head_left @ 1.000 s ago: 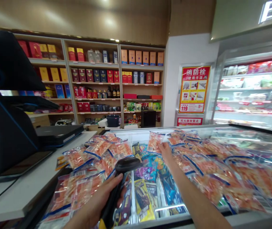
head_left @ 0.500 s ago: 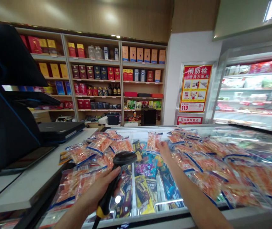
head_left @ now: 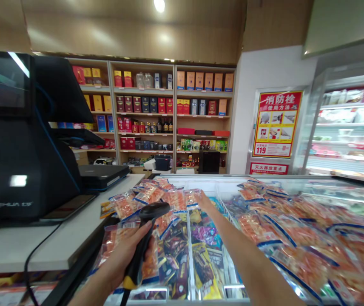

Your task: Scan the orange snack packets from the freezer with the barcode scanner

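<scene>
Black scanner (head_left: 139, 255) sits handle-gripped in the curled left hand (head_left: 127, 245), so its head is clear, while the right hand (head_left: 203, 201) pinches a packet (head_left: 191, 199) sideways, leaving its front visible.

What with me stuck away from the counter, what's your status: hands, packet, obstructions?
Left hand gripping black scanner. Right hand holding packet by its right edge. Scanner blocks view of part of left-side pile.

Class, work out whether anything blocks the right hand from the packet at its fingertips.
Nothing visible does: the right hand appears to hold the packet by its right edge. The scanner in the left hand is off to the left, not between them.
</scene>
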A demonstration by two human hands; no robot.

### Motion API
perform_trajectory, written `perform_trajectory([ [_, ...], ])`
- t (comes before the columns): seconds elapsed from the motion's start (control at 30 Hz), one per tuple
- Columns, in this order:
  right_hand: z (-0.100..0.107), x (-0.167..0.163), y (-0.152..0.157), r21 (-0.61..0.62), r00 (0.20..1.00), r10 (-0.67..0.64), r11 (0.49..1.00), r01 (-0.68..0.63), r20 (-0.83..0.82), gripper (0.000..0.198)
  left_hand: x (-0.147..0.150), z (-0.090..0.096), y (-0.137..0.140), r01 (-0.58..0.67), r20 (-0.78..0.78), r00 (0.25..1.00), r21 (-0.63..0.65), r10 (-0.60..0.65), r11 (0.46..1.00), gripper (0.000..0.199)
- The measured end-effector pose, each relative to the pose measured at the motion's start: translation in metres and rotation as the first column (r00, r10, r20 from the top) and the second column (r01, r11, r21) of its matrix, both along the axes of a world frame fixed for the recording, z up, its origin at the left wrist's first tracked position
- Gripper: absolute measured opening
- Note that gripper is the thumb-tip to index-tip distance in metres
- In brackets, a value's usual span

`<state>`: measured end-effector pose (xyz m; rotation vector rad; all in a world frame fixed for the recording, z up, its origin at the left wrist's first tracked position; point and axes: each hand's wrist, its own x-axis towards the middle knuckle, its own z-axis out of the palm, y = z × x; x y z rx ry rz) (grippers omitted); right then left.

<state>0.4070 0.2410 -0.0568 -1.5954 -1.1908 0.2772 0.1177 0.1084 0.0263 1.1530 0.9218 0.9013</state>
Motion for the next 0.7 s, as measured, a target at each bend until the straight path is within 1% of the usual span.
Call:
perform_trajectory([
  [0.07, 0.003, -0.013, 0.003, -0.08, 0.991, 0.026, 0.997, -0.016, 0.128, 0.066, 0.003, -0.001, -0.003, -0.002, 0.017, 1.0, -0.006, 0.002, 1.0, 0.031],
  [0.1, 0.004, -0.02, 0.004, -0.131, 0.979, 0.061, 0.991, -0.035, 0.194, 0.072, 0.004, -0.001, -0.003, 0.003, 0.027, 1.0, -0.014, -0.002, 1.0, 0.031],
  [0.17, 0.006, -0.034, 0.005, -0.241, 0.943, 0.139, 0.968, -0.065, 0.304, 0.077, 0.006, -0.004, -0.002, 0.019, 0.036, 0.999, -0.039, -0.017, 0.999, 0.031],
  [0.23, 0.007, -0.047, 0.006, -0.333, 0.924, 0.169, 0.942, -0.049, 0.342, 0.078, 0.007, -0.007, 0.0, 0.037, 0.027, 0.999, -0.053, -0.036, 0.998, 0.032],
  [0.3, 0.008, -0.058, 0.005, -0.39, 0.924, 0.135, 0.92, 0.017, 0.358, 0.077, 0.008, -0.01, 0.001, 0.043, 0.012, 0.999, -0.056, -0.042, 0.998, 0.034],
  [0.4, 0.011, -0.063, 0.0, -0.394, 0.926, 0.089, 0.917, 0.068, 0.368, 0.071, 0.01, -0.011, -0.001, 0.052, -0.02, 0.998, -0.078, -0.053, 0.996, 0.036],
  [0.47, 0.016, -0.058, -0.01, -0.38, 0.921, 0.072, 0.921, 0.086, 0.383, 0.07, 0.015, -0.011, -0.003, 0.067, -0.047, 0.996, -0.107, -0.072, 0.992, 0.036],
  [0.53, 0.026, -0.046, -0.028, -0.377, 0.899, 0.07, 0.92, 0.109, 0.433, 0.07, 0.023, -0.011, -0.004, 0.093, -0.048, 0.994, -0.109, -0.099, 0.99, 0.035],
  [0.63, 0.048, -0.015, -0.07, -0.374, 0.828, 0.082, 0.913, 0.16, 0.554, 0.06, 0.04, -0.014, -0.003, 0.153, -0.001, 0.988, -0.112, -0.154, 0.982, 0.032],
  [0.67, 0.057, -0.002, -0.088, -0.353, 0.8, 0.065, 0.917, 0.189, 0.597, 0.058, 0.046, -0.016, -0.003, 0.167, 0.007, 0.986, -0.12, -0.167, 0.979, 0.031],
  [0.7, 0.065, 0.013, -0.106, -0.325, 0.772, 0.022, 0.915, 0.241, 0.635, 0.057, 0.052, -0.018, -0.003, 0.18, 0.013, 0.984, -0.129, -0.179, 0.975, 0.03],
])
